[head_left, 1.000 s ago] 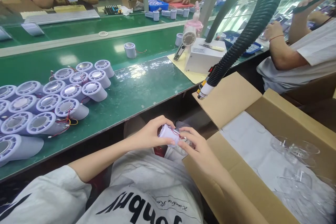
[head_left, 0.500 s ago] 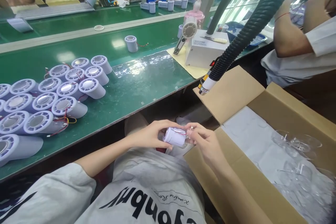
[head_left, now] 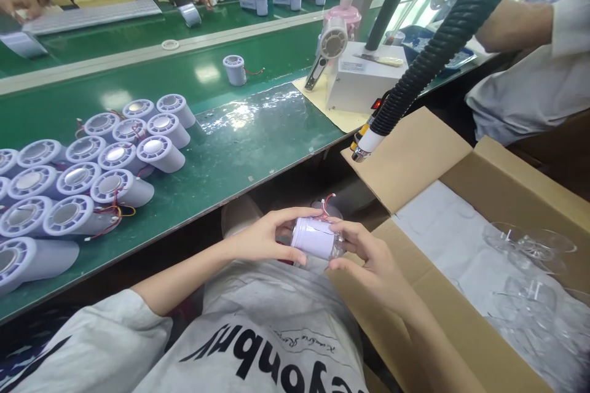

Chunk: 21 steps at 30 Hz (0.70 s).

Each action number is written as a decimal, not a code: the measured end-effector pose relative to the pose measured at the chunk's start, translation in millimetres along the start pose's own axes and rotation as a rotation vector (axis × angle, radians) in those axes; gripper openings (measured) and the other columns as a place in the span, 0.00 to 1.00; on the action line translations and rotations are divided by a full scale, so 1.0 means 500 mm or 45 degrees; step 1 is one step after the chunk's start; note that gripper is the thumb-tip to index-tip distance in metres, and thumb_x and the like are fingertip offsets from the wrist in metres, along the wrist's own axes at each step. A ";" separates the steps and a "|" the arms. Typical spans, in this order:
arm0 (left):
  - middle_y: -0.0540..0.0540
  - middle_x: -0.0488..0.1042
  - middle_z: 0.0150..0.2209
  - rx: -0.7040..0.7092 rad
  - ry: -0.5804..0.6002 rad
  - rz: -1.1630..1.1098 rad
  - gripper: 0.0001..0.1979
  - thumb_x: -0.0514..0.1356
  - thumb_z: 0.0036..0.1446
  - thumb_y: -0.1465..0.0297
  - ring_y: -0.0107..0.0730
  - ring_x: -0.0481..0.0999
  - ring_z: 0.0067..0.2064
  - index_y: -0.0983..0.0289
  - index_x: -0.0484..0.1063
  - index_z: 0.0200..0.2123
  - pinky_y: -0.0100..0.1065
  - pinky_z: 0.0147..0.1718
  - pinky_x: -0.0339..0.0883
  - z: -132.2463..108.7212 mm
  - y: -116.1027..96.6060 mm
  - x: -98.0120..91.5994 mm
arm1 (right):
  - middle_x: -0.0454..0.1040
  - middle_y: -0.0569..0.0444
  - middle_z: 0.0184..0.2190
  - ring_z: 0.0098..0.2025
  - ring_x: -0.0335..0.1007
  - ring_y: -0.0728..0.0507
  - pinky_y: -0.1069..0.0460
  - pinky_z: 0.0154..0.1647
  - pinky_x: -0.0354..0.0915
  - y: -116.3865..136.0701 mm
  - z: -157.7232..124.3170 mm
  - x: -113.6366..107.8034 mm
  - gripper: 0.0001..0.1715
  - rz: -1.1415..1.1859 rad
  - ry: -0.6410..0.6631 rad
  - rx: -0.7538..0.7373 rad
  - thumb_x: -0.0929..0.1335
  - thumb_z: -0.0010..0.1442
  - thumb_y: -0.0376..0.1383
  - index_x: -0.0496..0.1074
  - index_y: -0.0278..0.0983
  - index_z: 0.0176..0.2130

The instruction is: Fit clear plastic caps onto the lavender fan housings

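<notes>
Above my lap I hold a lilac plastic cylinder housing (head_left: 314,238) lying on its side, with a clear plastic piece (head_left: 338,245) at its right end. My left hand (head_left: 270,236) wraps around the housing's left end, thumb below and fingers above. Fingers and thumb of my right hand (head_left: 366,255) grip the right end at the clear piece. Thin red wires (head_left: 328,201) with a small white connector stick up behind the housing, near my right fingertips.
Rows of similar lilac housings (head_left: 110,184) stand on the green bench (head_left: 239,159) at left; one housing (head_left: 235,70) stands apart. An open carton (head_left: 415,258) with clear discs is at right, below a hanging black hose (head_left: 405,95). A handheld fan (head_left: 332,40) leans by a white box. Co-workers sit opposite and at right.
The housing has turned in my hands, so the wires now rise behind it. My right hand has shifted from pinching near the wires to gripping the clear end.
</notes>
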<state>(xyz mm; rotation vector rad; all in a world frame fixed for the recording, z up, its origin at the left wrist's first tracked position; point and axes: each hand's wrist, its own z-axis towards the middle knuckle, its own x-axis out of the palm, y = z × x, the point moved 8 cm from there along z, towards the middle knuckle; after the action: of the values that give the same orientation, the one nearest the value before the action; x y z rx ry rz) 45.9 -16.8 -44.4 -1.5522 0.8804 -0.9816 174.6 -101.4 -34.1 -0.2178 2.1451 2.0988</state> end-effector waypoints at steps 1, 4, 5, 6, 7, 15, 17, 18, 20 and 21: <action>0.61 0.67 0.62 0.018 0.003 0.007 0.39 0.73 0.45 0.69 0.45 0.72 0.58 0.57 0.66 0.61 0.41 0.54 0.69 -0.001 -0.005 0.001 | 0.70 0.51 0.57 0.52 0.73 0.39 0.44 0.52 0.73 -0.002 0.000 0.001 0.21 0.039 0.010 0.029 0.73 0.60 0.36 0.68 0.45 0.53; 0.60 0.68 0.62 0.058 0.007 0.035 0.38 0.73 0.45 0.71 0.44 0.72 0.58 0.57 0.66 0.60 0.42 0.55 0.68 -0.003 -0.011 0.003 | 0.72 0.52 0.54 0.51 0.73 0.39 0.45 0.50 0.73 -0.006 -0.001 0.003 0.22 0.133 0.025 0.106 0.73 0.60 0.35 0.67 0.45 0.52; 0.60 0.68 0.62 0.062 0.008 0.044 0.38 0.73 0.46 0.71 0.44 0.72 0.58 0.57 0.66 0.60 0.42 0.55 0.68 -0.004 -0.011 0.004 | 0.72 0.52 0.52 0.51 0.73 0.39 0.46 0.48 0.73 -0.008 -0.001 0.004 0.22 0.169 0.029 0.135 0.73 0.60 0.36 0.67 0.44 0.52; 0.60 0.67 0.62 0.065 0.010 0.052 0.38 0.73 0.46 0.71 0.44 0.72 0.58 0.57 0.66 0.61 0.42 0.55 0.69 -0.005 -0.010 0.004 | 0.73 0.52 0.51 0.50 0.73 0.40 0.47 0.46 0.73 -0.010 -0.002 0.006 0.21 0.205 0.032 0.165 0.72 0.60 0.36 0.67 0.44 0.52; 0.61 0.67 0.62 0.069 0.011 0.061 0.38 0.72 0.46 0.71 0.44 0.72 0.58 0.57 0.65 0.61 0.42 0.55 0.69 -0.006 -0.009 0.004 | 0.74 0.52 0.49 0.48 0.74 0.40 0.48 0.44 0.73 -0.011 -0.002 0.007 0.21 0.239 0.033 0.191 0.72 0.60 0.36 0.66 0.43 0.51; 0.60 0.67 0.61 0.100 0.009 0.183 0.37 0.72 0.47 0.70 0.44 0.70 0.60 0.56 0.66 0.61 0.42 0.55 0.69 -0.014 -0.012 0.002 | 0.75 0.49 0.45 0.45 0.74 0.40 0.48 0.40 0.72 -0.020 0.000 0.014 0.22 0.407 0.027 0.289 0.73 0.59 0.45 0.66 0.42 0.49; 0.61 0.67 0.62 0.094 0.018 0.193 0.37 0.72 0.48 0.69 0.45 0.70 0.60 0.56 0.65 0.61 0.43 0.56 0.69 -0.014 -0.010 0.002 | 0.76 0.49 0.44 0.43 0.74 0.40 0.47 0.39 0.72 -0.024 0.001 0.016 0.24 0.419 0.033 0.307 0.73 0.58 0.47 0.66 0.41 0.49; 0.61 0.66 0.62 0.095 0.020 0.199 0.37 0.71 0.48 0.68 0.46 0.70 0.60 0.56 0.65 0.61 0.44 0.56 0.68 -0.015 -0.009 0.002 | 0.76 0.48 0.43 0.42 0.75 0.40 0.47 0.39 0.72 -0.027 0.001 0.016 0.25 0.425 0.035 0.317 0.73 0.58 0.49 0.66 0.41 0.49; 0.61 0.65 0.63 0.119 0.011 0.226 0.37 0.72 0.48 0.68 0.47 0.67 0.62 0.56 0.65 0.62 0.45 0.58 0.67 -0.016 -0.010 0.002 | 0.76 0.49 0.40 0.39 0.75 0.41 0.47 0.37 0.73 -0.032 0.002 0.018 0.27 0.456 0.033 0.345 0.73 0.57 0.52 0.66 0.41 0.49; 0.61 0.64 0.63 0.135 -0.001 0.248 0.38 0.72 0.48 0.68 0.48 0.65 0.64 0.55 0.65 0.62 0.46 0.58 0.66 -0.016 -0.012 0.001 | 0.76 0.50 0.39 0.37 0.75 0.41 0.47 0.37 0.74 -0.036 0.002 0.019 0.28 0.478 0.027 0.362 0.73 0.57 0.52 0.66 0.40 0.49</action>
<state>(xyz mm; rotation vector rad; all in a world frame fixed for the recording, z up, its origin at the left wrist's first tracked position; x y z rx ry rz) 38.8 -19.2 -37.5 -1.3501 0.9446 -0.8727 168.6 -100.6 -53.5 0.2103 2.6307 1.9242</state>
